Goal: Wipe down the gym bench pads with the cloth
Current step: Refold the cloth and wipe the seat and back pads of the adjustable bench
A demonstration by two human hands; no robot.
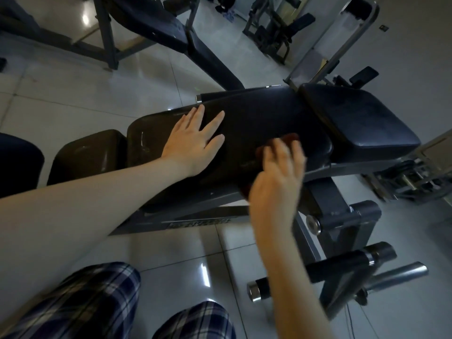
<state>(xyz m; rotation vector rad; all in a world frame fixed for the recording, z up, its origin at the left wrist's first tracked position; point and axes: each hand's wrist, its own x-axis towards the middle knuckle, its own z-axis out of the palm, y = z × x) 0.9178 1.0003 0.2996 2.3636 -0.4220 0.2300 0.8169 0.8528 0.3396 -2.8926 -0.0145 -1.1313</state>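
Wiping the near right part of the long bench pad, pressing the dark red cloth under the right hand, grip too blurred to tell; bracing with the left hand flat, fingers spread. Probably calls next for sweeping right onto the seat pad.

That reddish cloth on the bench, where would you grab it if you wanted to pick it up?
Probably the strip of cloth showing beyond the right hand, coming down from above on the far side. It lies flat on the long pad, so only an exposed edge can be pinched, and the hand covers most of the rest.
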